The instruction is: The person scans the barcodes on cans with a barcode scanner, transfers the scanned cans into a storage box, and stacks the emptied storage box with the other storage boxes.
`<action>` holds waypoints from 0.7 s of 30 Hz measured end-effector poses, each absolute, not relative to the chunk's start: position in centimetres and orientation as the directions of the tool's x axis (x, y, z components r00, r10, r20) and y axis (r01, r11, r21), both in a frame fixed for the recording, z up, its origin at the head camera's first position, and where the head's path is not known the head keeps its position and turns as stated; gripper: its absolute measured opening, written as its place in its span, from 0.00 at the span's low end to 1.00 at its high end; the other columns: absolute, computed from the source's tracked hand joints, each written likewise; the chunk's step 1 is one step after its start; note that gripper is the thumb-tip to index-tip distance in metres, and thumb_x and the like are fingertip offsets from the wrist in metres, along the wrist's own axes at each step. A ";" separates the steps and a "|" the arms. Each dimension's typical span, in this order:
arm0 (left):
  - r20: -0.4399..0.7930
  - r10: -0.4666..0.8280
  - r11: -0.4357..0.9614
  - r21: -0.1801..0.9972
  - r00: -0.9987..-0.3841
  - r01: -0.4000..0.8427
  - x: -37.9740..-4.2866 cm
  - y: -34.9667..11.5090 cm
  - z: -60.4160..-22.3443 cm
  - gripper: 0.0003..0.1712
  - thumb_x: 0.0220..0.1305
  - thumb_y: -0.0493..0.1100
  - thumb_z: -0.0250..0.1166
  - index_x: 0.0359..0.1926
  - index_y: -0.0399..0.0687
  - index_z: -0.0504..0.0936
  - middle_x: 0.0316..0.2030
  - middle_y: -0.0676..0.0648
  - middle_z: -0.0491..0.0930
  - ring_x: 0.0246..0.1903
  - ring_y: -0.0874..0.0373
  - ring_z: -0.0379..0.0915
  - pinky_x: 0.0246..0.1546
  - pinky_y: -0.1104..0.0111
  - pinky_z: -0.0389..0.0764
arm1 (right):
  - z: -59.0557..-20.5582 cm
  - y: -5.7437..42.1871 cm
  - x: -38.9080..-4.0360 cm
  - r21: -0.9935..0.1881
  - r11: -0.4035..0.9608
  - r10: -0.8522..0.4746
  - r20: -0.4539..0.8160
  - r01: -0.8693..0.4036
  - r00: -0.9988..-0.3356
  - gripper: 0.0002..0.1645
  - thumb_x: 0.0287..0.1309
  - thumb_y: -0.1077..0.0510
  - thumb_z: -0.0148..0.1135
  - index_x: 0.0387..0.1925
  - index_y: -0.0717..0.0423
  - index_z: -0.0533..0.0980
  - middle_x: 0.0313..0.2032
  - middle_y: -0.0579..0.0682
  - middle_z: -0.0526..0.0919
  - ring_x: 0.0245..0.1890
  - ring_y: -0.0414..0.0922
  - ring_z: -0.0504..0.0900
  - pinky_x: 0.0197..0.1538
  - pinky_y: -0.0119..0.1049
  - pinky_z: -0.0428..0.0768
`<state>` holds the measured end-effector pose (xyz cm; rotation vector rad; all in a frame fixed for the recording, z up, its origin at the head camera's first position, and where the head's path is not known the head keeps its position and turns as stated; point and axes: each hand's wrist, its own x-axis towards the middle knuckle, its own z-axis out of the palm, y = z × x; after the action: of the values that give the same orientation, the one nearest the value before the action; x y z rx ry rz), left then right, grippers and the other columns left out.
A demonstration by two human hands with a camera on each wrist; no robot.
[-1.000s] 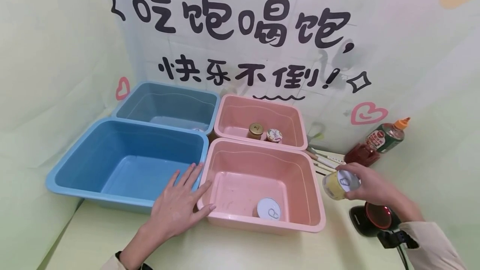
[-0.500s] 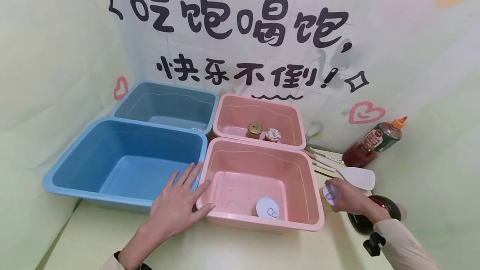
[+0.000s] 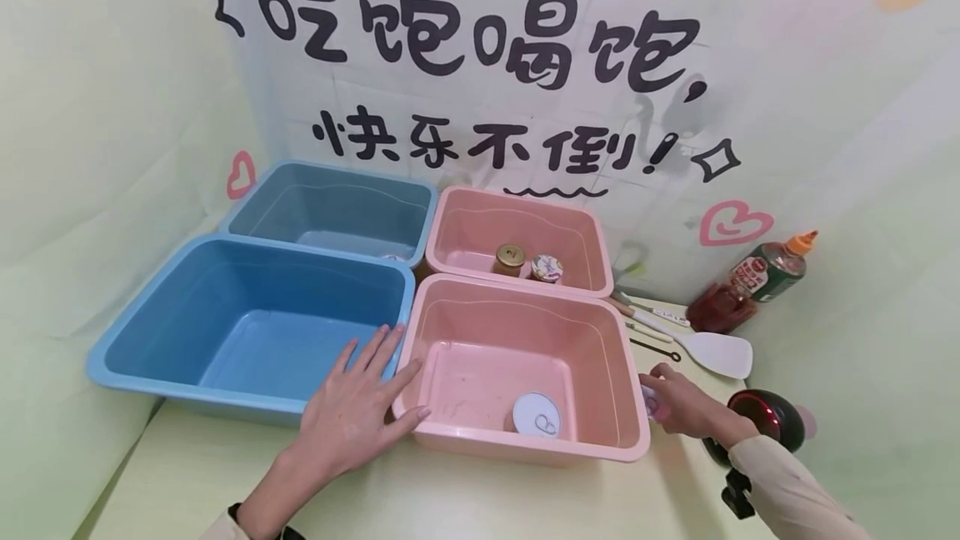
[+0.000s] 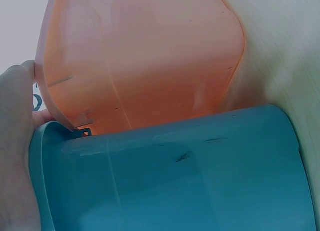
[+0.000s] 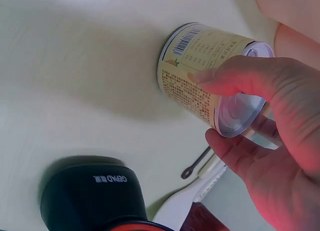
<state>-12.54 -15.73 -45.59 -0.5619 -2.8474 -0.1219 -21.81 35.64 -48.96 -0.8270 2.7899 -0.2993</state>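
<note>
My right hand (image 3: 678, 402) is at the outer right side of the front pink tub (image 3: 636, 407), with a yellow-labelled tin can (image 5: 192, 66) between thumb and fingers. The can's base appears to meet the table, and its ring-pull lid faces the palm. In the head view the hand and tub rim hide most of it. My left hand (image 3: 348, 411) lies with fingers spread over the meeting rims of the front blue tub (image 3: 135, 377) and the pink tub. A second can (image 3: 536, 415) with a ring-pull lid stands inside the front pink tub.
Behind stand a back blue tub (image 3: 337, 169) and a back pink tub (image 3: 525, 200) holding two lidded jars (image 3: 510, 259). To the right are a white spatula (image 3: 720, 354), other utensils, a red sauce bottle (image 3: 750, 286) and a black device (image 3: 768, 419).
My right hand has carried the can down and left, from mid-air to beside the front pink tub. The left hand stays on the rims.
</note>
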 end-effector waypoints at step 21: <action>0.245 0.360 0.925 0.029 -0.900 0.378 -12.6 -15.6 -45.5 0.38 0.61 0.76 0.53 0.66 0.65 0.77 0.77 0.43 0.58 0.75 0.43 0.56 0.72 0.42 0.59 | -48.2 33.4 -22.2 -0.249 0.965 -0.008 -0.342 0.083 -0.940 0.31 0.56 0.46 0.63 0.50 0.67 0.72 0.32 0.62 0.80 0.23 0.49 0.80 0.17 0.37 0.80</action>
<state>-12.56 -15.64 -45.50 -0.5542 -2.8491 -0.1101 -22.24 33.38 -48.19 0.0547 2.7689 -0.3719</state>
